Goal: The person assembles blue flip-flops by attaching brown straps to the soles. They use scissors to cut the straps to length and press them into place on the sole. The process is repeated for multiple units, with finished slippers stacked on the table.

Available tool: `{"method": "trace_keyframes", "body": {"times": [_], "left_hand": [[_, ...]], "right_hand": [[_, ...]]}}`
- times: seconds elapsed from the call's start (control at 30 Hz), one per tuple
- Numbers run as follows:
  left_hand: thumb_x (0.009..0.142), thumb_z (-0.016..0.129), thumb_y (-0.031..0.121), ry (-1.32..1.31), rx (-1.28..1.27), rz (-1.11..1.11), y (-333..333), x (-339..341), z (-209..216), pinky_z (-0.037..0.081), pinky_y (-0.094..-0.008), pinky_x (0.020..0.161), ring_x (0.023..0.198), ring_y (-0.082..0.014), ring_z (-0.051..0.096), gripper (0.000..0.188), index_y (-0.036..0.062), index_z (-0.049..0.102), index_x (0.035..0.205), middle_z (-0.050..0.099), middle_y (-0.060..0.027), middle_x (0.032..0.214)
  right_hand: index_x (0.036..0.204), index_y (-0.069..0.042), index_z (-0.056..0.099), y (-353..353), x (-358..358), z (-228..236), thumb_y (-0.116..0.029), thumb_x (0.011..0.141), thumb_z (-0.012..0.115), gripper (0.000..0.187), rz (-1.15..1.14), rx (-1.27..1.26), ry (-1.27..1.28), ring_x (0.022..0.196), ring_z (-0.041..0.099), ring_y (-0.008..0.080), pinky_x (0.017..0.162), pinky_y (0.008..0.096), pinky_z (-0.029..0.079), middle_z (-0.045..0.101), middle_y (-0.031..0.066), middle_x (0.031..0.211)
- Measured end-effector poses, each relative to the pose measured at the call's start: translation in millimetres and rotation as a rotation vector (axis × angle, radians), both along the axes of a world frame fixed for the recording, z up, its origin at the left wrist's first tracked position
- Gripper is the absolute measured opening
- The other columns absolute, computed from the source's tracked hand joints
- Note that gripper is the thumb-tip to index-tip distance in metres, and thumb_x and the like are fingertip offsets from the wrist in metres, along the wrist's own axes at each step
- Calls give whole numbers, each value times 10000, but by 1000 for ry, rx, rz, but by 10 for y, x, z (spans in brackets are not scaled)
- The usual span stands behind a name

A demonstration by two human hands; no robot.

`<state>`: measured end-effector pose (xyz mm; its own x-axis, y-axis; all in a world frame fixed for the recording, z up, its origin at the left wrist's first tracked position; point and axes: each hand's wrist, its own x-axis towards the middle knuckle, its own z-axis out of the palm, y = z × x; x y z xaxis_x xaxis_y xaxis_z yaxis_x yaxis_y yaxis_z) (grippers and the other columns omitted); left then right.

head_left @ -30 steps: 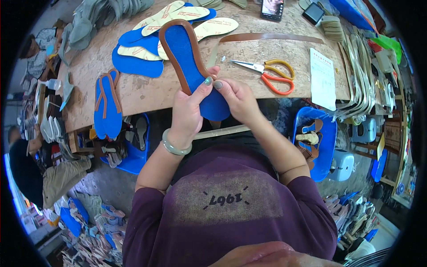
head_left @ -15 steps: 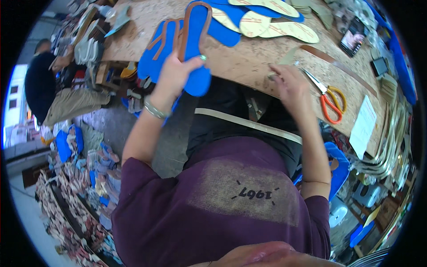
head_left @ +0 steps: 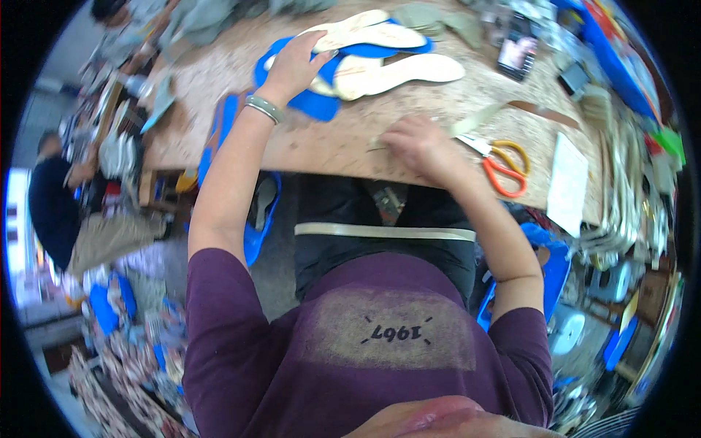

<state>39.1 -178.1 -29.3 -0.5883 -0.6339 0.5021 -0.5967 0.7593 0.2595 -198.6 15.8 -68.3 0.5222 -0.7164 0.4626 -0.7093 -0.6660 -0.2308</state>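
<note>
My left hand (head_left: 294, 71) reaches over the pile at the back of the table, fingers spread and resting on a cream shoe insole (head_left: 420, 69) or the blue sole piece (head_left: 318, 106) beside it; which one is hard to tell. My right hand (head_left: 420, 150) hovers near the table's front edge, blurred, its fingers curled together around something small and pale that I cannot make out. Right of it lie scissors (head_left: 504, 164) with orange and yellow handles. Behind them, a greenish strip (head_left: 478, 119) meets a brown strip (head_left: 544, 112). Blue soles with brown trim (head_left: 226, 120) lie partly behind my left forearm.
A phone (head_left: 517, 47), a small dark box (head_left: 575, 77) and a white paper sheet (head_left: 567, 182) lie on the right of the table (head_left: 350, 146). Bundled strips (head_left: 610, 175) hang at its right edge. Another person (head_left: 55, 201) stands at the far left.
My left hand has put the brown-trimmed blue soles down at the table's left and moved up onto the insole pile. My right hand has shifted left, away from the scissors.
</note>
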Motion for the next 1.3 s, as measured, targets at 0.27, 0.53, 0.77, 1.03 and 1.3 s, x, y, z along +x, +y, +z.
{"method": "trace_keyframes", "body": {"times": [0.27, 0.53, 0.77, 1.03, 1.3], "left_hand": [[886, 581, 276, -84, 158, -158, -587, -603, -224, 419, -396, 939, 1093, -326, 540, 408, 77, 556, 1241, 593, -160, 1182], [963, 426, 199, 25, -230, 139, -755, -560, -179, 483, -488, 729, 822, -413, 617, 243, 74, 531, 1143, 653, -210, 885], [985, 361, 238, 1020, 319, 31, -429, -422, 710, 533, -366, 766, 891, -258, 668, 333, -16, 501, 1147, 674, -102, 985], [970, 507, 284, 1682, 1211, -516, 1109, -228, 278, 549, -313, 801, 915, -198, 645, 359, -8, 547, 1175, 644, -111, 1050], [935, 578, 230, 1680, 1342, -348, 1963, -809, -77, 541, -315, 755, 851, -166, 644, 234, 91, 567, 1123, 653, -56, 993]], "right_hand": [[958, -97, 636, 54, 51, -98, -145, 726, 634, 237, 2, -27, -82, 908, 567, 207, 784, 346, 426, 600, 20, 919], [1035, -93, 597, 71, 158, -26, -105, 726, 600, 309, -34, -64, 41, 902, 571, 231, 772, 364, 456, 577, 56, 917], [1163, -38, 572, 5, 462, 711, 43, 886, 496, 299, 109, 172, -960, 803, 598, 151, 691, 272, 489, 563, 90, 988], [1095, 5, 631, 267, 365, 741, -37, 911, 558, 203, -26, 457, -1388, 677, 581, 87, 606, 207, 501, 592, 30, 903], [1215, 7, 583, 568, -8, 584, 32, 845, 611, 371, 2, 522, -1600, 806, 612, 103, 701, 235, 513, 627, 49, 962]]}}
